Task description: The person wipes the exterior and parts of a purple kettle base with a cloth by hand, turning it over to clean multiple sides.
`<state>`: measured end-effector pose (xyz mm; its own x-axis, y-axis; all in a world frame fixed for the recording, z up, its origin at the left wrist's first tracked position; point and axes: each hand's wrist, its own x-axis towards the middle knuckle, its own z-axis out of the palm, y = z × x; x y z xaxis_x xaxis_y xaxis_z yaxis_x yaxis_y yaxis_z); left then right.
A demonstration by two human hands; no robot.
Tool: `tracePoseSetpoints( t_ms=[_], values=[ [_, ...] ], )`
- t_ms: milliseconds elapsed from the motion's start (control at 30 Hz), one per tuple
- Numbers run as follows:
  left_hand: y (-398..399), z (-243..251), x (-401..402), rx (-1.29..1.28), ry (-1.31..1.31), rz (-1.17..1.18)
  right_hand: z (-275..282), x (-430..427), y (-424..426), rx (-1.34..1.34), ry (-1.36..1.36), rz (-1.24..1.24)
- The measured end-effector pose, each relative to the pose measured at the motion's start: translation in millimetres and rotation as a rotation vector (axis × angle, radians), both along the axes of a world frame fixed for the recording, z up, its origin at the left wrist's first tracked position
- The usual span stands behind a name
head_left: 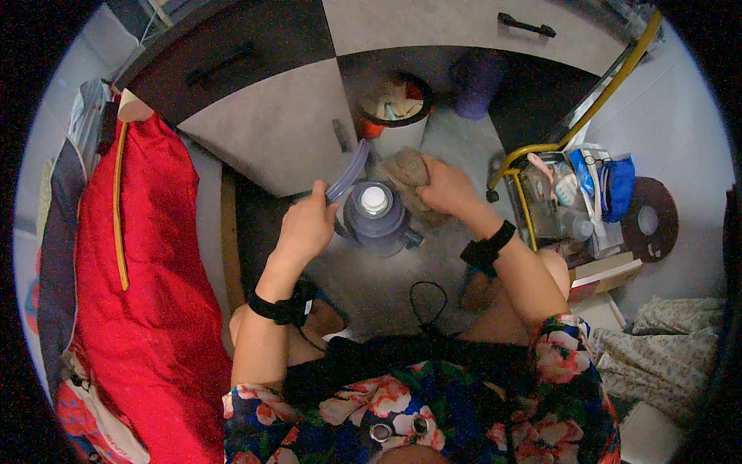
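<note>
My left hand (306,229) grips one end of a curved strip of translucent purplish plastic (351,168), which points up and away from me. Whether this strip joins anything is hard to tell. Beside that hand, on the grey floor (377,296), stands a translucent purplish plastic vessel (375,235) with a white cap (374,200) on top and a dark spout-like part low on its right. In my right hand (452,187) is a bunched brownish-grey cloth (408,168), blurred, hanging close to the vessel's right side.
A waste bin (397,139) with a black rim stands beyond the vessel, below cabinet drawers. Behind it is a purple container (478,87). To the right, a yellow-framed rack (524,209) holds assorted items near a brown disc (649,220). Red fabric (145,249) hangs at left.
</note>
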<state>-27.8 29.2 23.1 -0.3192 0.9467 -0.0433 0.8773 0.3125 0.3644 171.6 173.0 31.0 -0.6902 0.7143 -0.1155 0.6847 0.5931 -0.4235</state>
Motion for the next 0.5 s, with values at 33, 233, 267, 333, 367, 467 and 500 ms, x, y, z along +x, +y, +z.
tracePoseSetpoints(
  t_ms=[33, 233, 267, 333, 367, 467, 500],
  values=[
    [-1, 0, 0, 0.026, -0.02, 0.005, 5, -1, -6, -0.061, 0.078, 0.052],
    [0, 2, 2, 0.08, -0.035, -0.011, -53, 0, -32, -0.182, 0.177, -0.108],
    [1, 4, 3, 0.084, -0.034, -0.009, -56, 4, -32, -0.253, 0.238, -0.103],
    [0, 5, 4, 0.028, -0.048, 0.006, -58, 7, -35, -0.33, 0.297, -0.095],
    [-1, 4, 4, 0.026, -0.047, 0.008, -62, 8, -35, -0.312, 0.219, -0.103],
    [-4, 0, 2, 0.03, -0.02, -0.003, -63, 16, -33, -0.418, 0.182, -0.084],
    [-2, 2, 6, 0.028, -0.036, -0.004, -66, 21, -28, -0.474, 0.203, -0.076]
  ],
)
